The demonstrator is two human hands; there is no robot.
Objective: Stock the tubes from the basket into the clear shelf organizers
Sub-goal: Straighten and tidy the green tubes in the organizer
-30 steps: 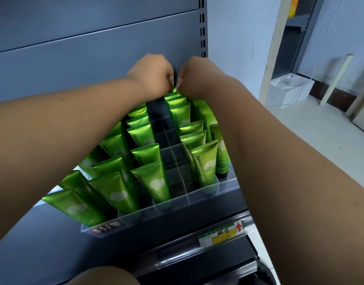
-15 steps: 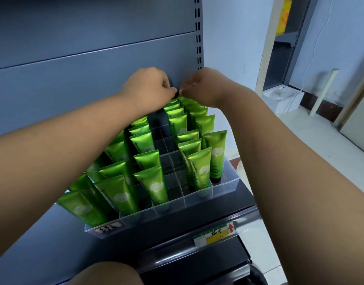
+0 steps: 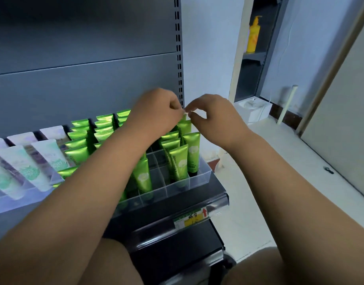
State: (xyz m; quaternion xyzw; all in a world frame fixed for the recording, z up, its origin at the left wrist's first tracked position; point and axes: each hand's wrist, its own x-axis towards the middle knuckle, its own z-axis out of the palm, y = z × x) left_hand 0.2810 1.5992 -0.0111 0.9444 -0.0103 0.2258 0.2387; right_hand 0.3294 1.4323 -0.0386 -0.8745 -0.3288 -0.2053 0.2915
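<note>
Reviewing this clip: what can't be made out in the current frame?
Head view: what, if anything, the left hand and right hand pinch; too small, fingers cover it.
The basket: outside the frame.
Some green tubes: hidden by the left forearm.
The price label text: blurred.

At the front of the clear organizer point(image 3: 199, 178), a green tube point(image 3: 179, 163) is displaying the word "Chamomile" running down its side. On the shelf rail point(image 3: 218, 202), a yellow price tag point(image 3: 190, 219) is showing a red upward arrow point(image 3: 204, 212); its handwriting is proving unreadable.
</note>
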